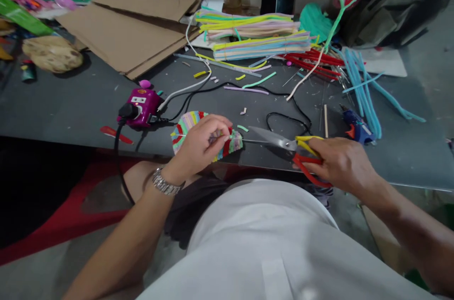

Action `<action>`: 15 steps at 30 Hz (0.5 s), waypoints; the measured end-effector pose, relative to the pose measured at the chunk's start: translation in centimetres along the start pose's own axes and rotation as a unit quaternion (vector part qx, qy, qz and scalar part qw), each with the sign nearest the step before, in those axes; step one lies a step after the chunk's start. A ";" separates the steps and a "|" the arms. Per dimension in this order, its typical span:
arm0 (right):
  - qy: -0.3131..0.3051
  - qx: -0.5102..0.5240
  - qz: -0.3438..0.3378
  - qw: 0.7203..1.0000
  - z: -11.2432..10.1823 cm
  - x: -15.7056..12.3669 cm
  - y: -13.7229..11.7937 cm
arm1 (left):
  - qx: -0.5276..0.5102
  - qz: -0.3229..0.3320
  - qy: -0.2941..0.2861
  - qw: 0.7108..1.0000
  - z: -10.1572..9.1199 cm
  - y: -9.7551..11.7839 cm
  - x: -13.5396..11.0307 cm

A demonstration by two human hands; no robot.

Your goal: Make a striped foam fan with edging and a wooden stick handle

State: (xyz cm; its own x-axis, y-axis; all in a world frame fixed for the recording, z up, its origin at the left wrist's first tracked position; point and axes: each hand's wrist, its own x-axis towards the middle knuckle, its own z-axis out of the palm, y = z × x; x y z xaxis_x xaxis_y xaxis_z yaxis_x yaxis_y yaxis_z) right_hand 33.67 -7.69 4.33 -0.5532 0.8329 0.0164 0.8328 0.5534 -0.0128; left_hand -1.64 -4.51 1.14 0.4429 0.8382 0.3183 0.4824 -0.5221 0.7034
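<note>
My left hand, with a metal watch at the wrist, is closed in a pinch over a leaf-shaped piece of striped pipe cleaners near the table's front edge. Red, yellow, green and pink bands show on both sides of the fingers, which hide its middle. Scissors with a yellow and a red handle are in my right hand, its fingers wrapped round the loops. The blades are parted and point left toward the leaf's right end, close to a thin stem. Whether a blade touches it I cannot tell. A short green scrap lies behind the leaf.
A purple power adapter with cables stands at left. Bundles of pipe cleaners lie at the back, blue ones at right beside a blue glue gun. Cardboard sheets and a stone-like lump sit back left.
</note>
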 end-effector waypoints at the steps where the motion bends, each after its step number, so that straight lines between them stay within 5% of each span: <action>1: 0.019 0.002 0.029 0.999 -0.1 -0.5 0.5 | 0.000 -0.005 0.013 1.000 -0.4 0.5 -0.6; 7: 0.044 0.002 0.203 0.978 0.9 -3.0 2.6 | 0.066 -0.021 0.015 0.997 -1.1 2.9 -5.5; 15: 0.026 0.032 0.361 0.932 1.3 -5.2 3.8 | 0.244 0.016 0.041 0.969 -1.0 0.3 -7.6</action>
State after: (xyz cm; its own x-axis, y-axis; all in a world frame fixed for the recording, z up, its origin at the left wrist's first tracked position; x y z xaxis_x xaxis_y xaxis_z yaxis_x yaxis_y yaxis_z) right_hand 39.67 -9.95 2.91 0.1545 0.9876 0.0283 0.9836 -0.1510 -0.0985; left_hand -5.62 -10.92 -0.42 0.4114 0.8201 0.3977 0.7782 -0.5432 0.3153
